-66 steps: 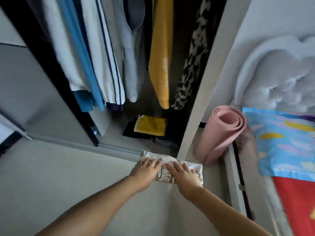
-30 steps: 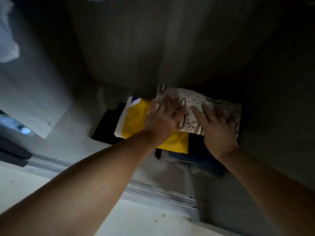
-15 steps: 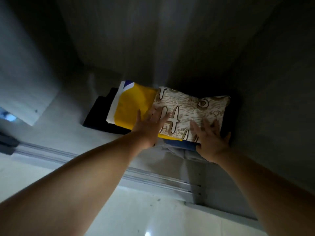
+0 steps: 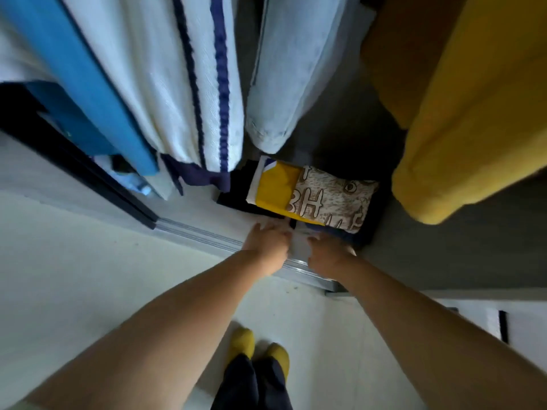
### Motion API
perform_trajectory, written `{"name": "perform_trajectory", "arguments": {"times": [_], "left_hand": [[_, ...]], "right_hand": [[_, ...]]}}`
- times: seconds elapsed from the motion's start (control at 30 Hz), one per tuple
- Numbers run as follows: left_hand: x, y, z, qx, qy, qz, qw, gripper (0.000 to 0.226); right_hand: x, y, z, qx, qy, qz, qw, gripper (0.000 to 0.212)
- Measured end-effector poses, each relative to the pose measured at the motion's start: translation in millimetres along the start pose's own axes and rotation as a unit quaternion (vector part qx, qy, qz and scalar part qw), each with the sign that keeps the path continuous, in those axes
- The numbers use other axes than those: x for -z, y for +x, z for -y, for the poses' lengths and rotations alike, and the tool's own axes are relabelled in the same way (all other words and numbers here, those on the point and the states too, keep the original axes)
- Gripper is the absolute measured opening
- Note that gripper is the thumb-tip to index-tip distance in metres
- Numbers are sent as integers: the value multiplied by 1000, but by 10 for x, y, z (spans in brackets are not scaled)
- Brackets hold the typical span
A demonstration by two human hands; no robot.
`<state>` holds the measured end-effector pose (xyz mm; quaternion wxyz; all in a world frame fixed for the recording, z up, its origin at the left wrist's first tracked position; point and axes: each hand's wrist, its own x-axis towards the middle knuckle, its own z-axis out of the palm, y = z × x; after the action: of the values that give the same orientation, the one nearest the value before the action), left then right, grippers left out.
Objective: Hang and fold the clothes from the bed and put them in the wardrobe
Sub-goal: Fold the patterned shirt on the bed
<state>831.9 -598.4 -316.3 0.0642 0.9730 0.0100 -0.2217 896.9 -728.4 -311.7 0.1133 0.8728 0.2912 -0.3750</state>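
You look down past hanging clothes [image 4: 183,84] at the folded patterned cloth [image 4: 331,202] lying on a yellow garment [image 4: 273,187] on the wardrobe floor [image 4: 444,247], your left hand [image 4: 266,244] and right hand [image 4: 328,255] just before the stack, holding nothing.

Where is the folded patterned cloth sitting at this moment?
In the head view the folded patterned cloth lies on the wardrobe floor, overlapping the right part of the folded yellow garment, below the hanging yellow garment and just beyond both hands.

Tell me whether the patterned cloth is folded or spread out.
Folded: the patterned cloth lies as a compact rectangle on the yellow garment on the wardrobe floor, both hands off it.
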Motion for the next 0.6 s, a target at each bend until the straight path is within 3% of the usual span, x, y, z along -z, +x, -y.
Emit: {"name": "perform_trajectory", "arguments": {"times": [0.17,0.27,0.47,0.6], "left_hand": [[585,-865,-26,64,-20,20,998,35],[969,-1298,-86,73,-34,-20,997,28],[1278,-1883,-281,29,-43,-29,998,22],[1397,-2030,-393,-23,-19,-12,999,28]], "right_hand": [[367,-887,268,-2,15,-3,1000,50],[494,-1358,363,-21,28,-42,999,46],[494,-2072,524,-64,65,-79,993,47],[373,-2420,499,-121,133,-110,978,37]]}}
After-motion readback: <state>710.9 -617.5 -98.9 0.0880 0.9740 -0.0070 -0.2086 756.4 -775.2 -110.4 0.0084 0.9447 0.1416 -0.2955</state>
